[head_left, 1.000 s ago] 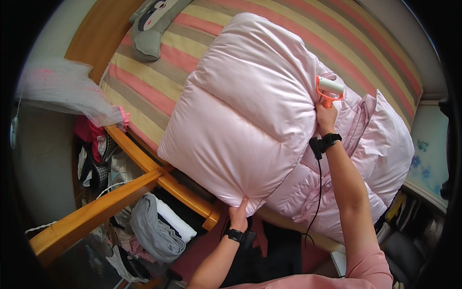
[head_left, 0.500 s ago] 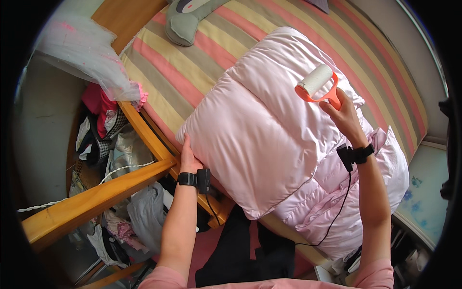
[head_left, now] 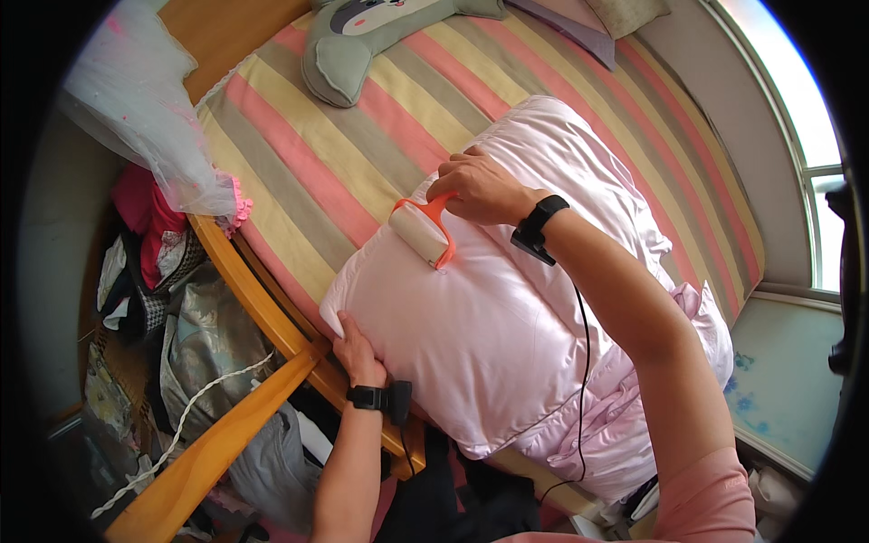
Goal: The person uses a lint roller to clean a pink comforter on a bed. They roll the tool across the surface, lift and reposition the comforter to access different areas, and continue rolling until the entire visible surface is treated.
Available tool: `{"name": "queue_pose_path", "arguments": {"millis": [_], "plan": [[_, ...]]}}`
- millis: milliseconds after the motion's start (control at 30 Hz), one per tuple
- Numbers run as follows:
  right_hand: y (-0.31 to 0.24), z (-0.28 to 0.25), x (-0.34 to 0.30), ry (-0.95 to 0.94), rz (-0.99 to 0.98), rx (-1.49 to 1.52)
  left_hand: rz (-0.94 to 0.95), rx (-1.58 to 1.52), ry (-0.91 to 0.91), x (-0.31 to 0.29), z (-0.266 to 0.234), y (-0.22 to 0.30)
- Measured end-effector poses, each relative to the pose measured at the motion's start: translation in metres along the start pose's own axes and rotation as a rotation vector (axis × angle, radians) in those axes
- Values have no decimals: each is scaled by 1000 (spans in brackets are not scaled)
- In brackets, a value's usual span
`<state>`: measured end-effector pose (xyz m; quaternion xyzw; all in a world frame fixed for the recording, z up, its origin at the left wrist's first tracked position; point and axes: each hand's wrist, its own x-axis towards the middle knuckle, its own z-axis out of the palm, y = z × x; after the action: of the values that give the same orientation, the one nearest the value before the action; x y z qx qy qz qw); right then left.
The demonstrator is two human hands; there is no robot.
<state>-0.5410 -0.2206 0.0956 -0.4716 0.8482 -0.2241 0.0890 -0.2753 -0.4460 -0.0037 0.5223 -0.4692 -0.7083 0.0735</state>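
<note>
A lint roller (head_left: 420,235) with an orange frame and a pale sticky drum lies pressed on the upper left part of a folded pink quilt (head_left: 507,317), near the centre of the frame. It looks light and rigid, easy to steer by its thin handle, which is where the right hand (head_left: 480,188) grips it, fingers curled closed around the orange stem just above the drum. The drum probably drags a little on the fabric, so a firm hold on the handle suits it better than a pinch at the frame.

The quilt looks puffy, soft and satiny, likely slippery and prone to sliding or bunching under pressure; it is bulky rather than heavy. The left hand (head_left: 355,348) clasps its lower left corner, fingers wrapped over the edge, at centre-left of the frame. Both wrists wear black bands, and a thin black cable runs down from the right one.

Under the quilt lies a striped bed cover (head_left: 308,163) in pink, yellow and grey. A grey plush cushion (head_left: 362,36) sits at the top. A wooden bed frame (head_left: 262,308) curves down the left, with heaped clothes (head_left: 181,317) beside it and white netting (head_left: 136,118) at the upper left.
</note>
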Motion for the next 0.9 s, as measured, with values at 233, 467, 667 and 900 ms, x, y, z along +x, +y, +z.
{"name": "queue_pose_path", "arguments": {"millis": [233,467,667,900], "plan": [[148,-105,-73,-201,693,-552,-34,-14,22,-3,-6,0],[145,-138,-109,147,785,-731,-70,-23,-33,-3,-11,2],[34,-24,-12,-11,-169,-141,-45,-48,-78,-6,-15,3],[124,-87,-112,-38,597,-523,-30,-26,-69,5,-15,1]]}}
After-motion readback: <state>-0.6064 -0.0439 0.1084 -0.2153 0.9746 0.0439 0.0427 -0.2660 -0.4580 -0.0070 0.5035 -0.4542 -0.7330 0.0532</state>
